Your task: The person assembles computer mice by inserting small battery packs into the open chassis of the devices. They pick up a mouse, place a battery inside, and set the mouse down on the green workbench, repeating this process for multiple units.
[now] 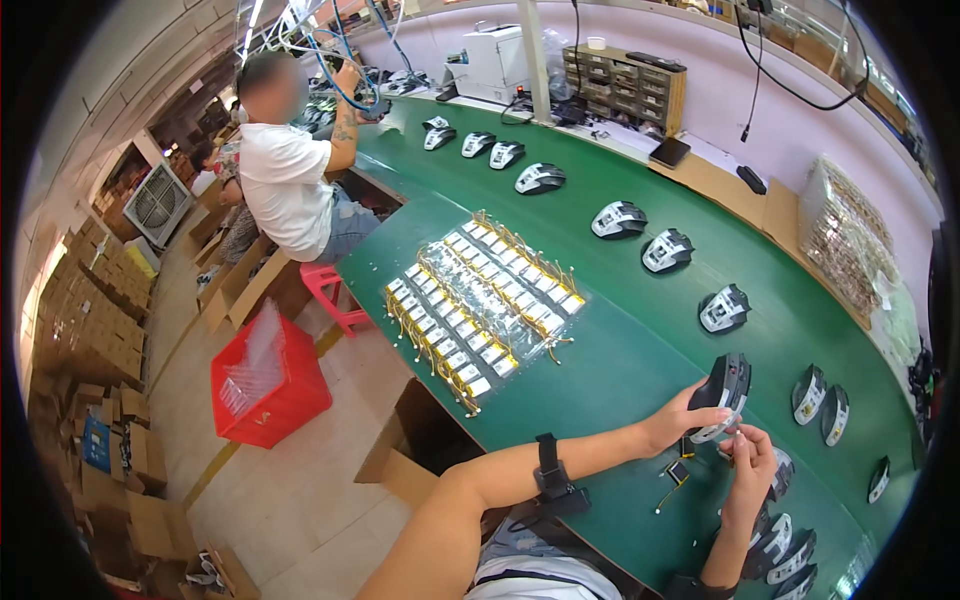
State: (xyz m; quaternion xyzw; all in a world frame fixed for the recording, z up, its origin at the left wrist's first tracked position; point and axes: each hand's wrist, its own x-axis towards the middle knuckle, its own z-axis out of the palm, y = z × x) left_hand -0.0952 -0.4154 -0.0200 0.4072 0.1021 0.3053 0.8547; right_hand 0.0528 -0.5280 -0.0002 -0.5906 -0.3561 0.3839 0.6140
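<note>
My left hand [678,421] grips a black and grey computer mouse [735,385], tilted up on its side above the green bench. Just below it, the fingers of my right hand [750,462] are pinched together close to the mouse's lower edge. Whatever they hold is too small to make out. On the bench beside my hands lies a small battery [679,471] with yellow tape and a thin wire. Further left, rows of small white batteries [460,362] with yellow ends and wires lie on clear plastic.
Several mouse shells [722,308] are spread along the green bench [620,380], with more [790,556] bunched by my right forearm. A person [290,170] in a white shirt sits on a red stool [335,300] at far left. A red crate [268,385] stands on the floor.
</note>
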